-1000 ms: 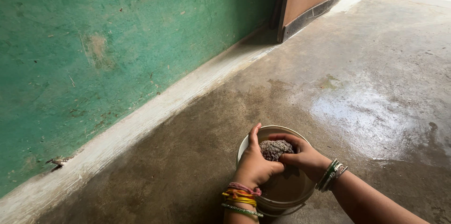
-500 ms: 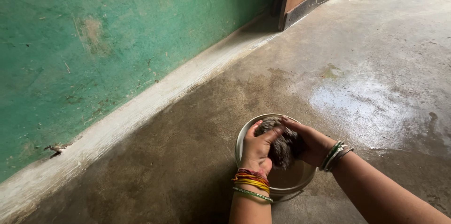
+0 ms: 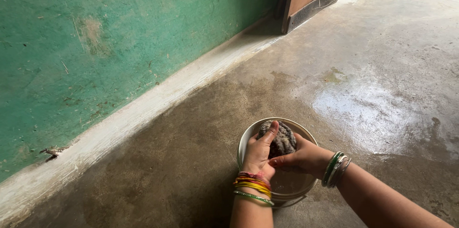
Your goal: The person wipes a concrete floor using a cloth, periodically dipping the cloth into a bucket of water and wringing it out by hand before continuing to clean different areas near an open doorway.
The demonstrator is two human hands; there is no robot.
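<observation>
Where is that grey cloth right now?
The wadded grey cloth sits low in the head view, gripped between the left hand and right hand over the round bucket.

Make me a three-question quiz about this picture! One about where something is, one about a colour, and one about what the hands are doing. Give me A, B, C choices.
1. Where is the bunched grey cloth?
A. Over the round pale bucket
B. On the pale ledge at the wall's foot
C. By the door

2. What colour is the wall?
A. Yellow
B. Green
C. Blue

3. What are the two hands doing?
A. Lying flat on the floor
B. Both holding the cloth
C. Only one touches the cloth

Answers:
1 A, the cloth sits inside the bucket's rim, between the hands.
2 B, the painted wall is green above a pale ledge.
3 B, the left hand and right hand both close around the cloth; the concrete floor nearby shines wet.
</observation>
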